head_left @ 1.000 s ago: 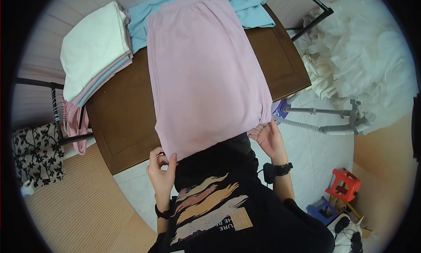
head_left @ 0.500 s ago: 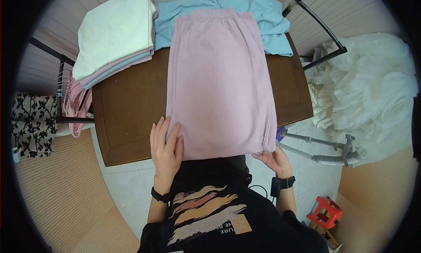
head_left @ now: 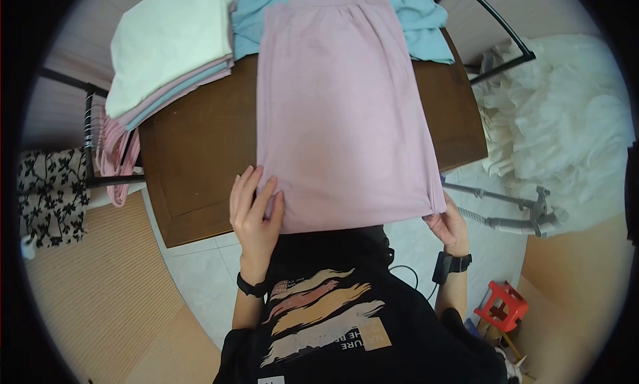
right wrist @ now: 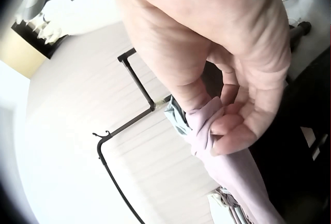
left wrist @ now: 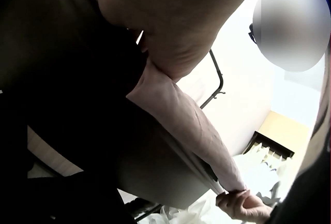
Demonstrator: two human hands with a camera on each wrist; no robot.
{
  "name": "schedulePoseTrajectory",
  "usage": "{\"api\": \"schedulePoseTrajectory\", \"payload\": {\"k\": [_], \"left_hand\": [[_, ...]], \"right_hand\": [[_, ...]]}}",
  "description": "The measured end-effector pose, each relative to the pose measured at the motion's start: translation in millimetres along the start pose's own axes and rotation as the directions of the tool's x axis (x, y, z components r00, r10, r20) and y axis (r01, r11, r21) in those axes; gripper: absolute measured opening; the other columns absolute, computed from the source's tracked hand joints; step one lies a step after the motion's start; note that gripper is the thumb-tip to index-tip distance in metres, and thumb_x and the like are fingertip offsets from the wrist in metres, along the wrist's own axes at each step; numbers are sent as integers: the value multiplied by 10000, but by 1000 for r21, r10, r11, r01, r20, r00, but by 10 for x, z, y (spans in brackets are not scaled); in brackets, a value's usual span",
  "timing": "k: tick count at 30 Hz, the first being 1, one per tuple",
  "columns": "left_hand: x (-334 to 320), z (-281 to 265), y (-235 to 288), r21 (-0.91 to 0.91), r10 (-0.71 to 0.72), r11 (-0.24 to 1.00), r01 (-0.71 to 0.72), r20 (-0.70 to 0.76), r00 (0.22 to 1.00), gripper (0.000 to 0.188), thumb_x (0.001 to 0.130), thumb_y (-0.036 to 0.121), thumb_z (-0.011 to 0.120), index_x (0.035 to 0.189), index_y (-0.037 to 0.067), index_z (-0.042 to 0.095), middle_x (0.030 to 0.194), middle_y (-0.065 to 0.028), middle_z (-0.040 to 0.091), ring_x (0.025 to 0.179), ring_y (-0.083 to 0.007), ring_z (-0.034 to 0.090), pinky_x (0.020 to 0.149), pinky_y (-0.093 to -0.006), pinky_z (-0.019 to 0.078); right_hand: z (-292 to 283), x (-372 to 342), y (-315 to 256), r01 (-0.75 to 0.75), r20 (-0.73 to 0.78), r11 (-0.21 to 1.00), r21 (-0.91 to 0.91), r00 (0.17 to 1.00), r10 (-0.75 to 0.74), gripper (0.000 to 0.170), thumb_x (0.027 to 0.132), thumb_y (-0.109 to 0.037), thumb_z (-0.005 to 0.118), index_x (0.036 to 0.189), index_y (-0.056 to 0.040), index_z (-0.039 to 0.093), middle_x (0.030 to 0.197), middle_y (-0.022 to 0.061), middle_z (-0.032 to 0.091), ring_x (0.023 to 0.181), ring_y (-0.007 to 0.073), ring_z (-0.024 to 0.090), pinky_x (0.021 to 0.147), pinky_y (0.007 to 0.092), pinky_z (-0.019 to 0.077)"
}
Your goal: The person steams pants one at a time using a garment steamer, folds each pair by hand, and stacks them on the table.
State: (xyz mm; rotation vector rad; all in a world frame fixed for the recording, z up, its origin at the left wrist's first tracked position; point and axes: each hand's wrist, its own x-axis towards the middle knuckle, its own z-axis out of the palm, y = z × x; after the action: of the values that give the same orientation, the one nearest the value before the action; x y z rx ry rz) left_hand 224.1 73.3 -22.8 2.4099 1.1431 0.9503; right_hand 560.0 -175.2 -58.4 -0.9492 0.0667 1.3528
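Pink pants [head_left: 339, 117] with a gathered waistband lie folded lengthwise over the table, waistband toward the back and lower edge toward the person. At the near left corner my left hand [head_left: 256, 214] rests on the cloth, its fingers and thumb spread over the edge. The near right corner is pinched by my right hand [head_left: 449, 224]. In the right wrist view, the thumb and fingers of the right hand [right wrist: 227, 94] grip a bunched fold of the pink pants [right wrist: 232, 172]. The left wrist view is dark, with the left hand [left wrist: 165, 22] over the pants' edge [left wrist: 186, 120].
A stack of folded clothes [head_left: 166, 51], white on top, stands at the table's [head_left: 193, 164] back left. Blue cloth [head_left: 426, 24] lies behind the pants. Beside the table are a black rack [head_left: 499, 17], pink hangers [head_left: 120, 151], a steamer pole [head_left: 499, 194], white ruffled fabric [head_left: 559, 111] and a red stool [head_left: 502, 307].
The left hand has gone from pinching the near left corner to resting on it with spread fingers. The right hand has drawn its corner outward to the right, and the lower edge looks straighter.
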Motion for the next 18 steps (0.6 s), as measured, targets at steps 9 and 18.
{"api": "schedulePoseTrajectory", "payload": {"k": [9, 18], "left_hand": [[-28, 26, 9, 7, -1, 1000, 1, 2, 1000, 301, 838, -15, 752, 1134, 28, 781, 1313, -166, 697, 1285, -383, 622, 1131, -505, 448], [-31, 28, 1, 9, 12, 1000, -12, 1, 1000, 308, 838, -16, 748, 1142, 28, 779, 1318, -169, 693, 1282, -387, 622, 1133, -506, 444]], "right_hand": [[-144, 59, 546, 451, -362, 873, 187, 858, -365, 174, 1019, -53, 593, 1191, -67, 571, 1035, 50, 660, 959, 185, 642, 892, 328, 553], [412, 161, 728, 325, 1, 154, -933, 433, -902, 259, 862, -11, 793, 1066, -23, 634, 1150, 91, 542, 958, 195, 554, 849, 332, 488]]}}
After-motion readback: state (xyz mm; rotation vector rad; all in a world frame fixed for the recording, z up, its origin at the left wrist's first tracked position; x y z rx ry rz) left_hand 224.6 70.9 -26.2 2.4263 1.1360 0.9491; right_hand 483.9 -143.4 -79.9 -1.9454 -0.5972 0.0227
